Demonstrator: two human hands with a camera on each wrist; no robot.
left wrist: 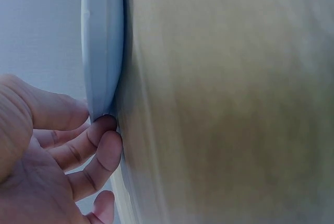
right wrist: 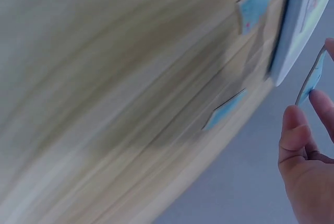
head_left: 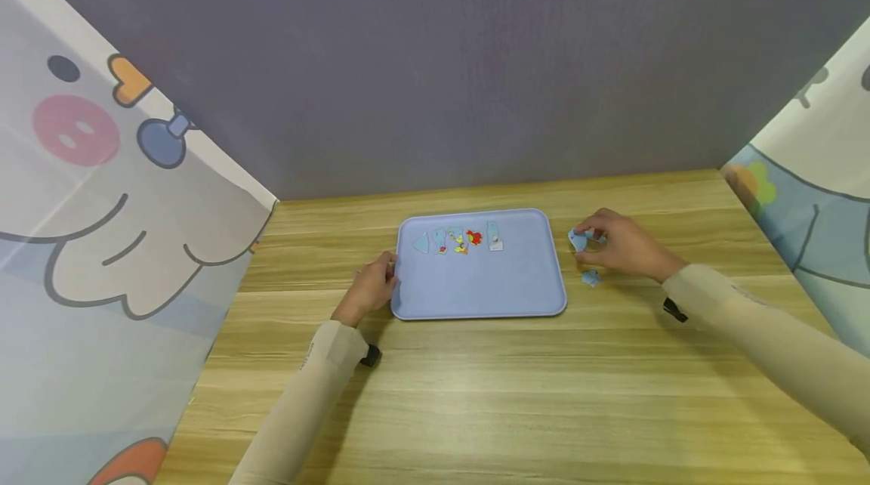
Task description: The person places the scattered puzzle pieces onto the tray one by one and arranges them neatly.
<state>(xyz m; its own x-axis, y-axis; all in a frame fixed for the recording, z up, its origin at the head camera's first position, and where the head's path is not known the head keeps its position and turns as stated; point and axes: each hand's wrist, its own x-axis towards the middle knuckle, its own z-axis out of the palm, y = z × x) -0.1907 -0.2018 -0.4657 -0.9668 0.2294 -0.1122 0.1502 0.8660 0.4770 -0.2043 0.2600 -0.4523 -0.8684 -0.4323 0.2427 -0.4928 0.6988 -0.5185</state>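
My left hand [head_left: 370, 287] holds the left edge of a light-blue tray [head_left: 489, 292]; in the left wrist view the thumb and fingertips meet at its rim [left wrist: 103, 41]. Inside the tray, along its upper half, lie several flat puzzle pieces [head_left: 474, 238], light blue with red and yellow print. To the right of the tray, my right hand [head_left: 625, 247] pinches a light-blue puzzle piece [head_left: 578, 240] between thumb and fingers, raised above the table in the right wrist view. Two more light-blue pieces lie on the wood, one star-like [right wrist: 255, 6] and one narrow [right wrist: 224, 110].
The wooden table [head_left: 489, 394] runs back to a grey upright panel [head_left: 476, 77]. Cartoon-printed sheets [head_left: 88, 243] stand at the left and right sides. A black strap piece [head_left: 675, 310] shows at the right wrist.
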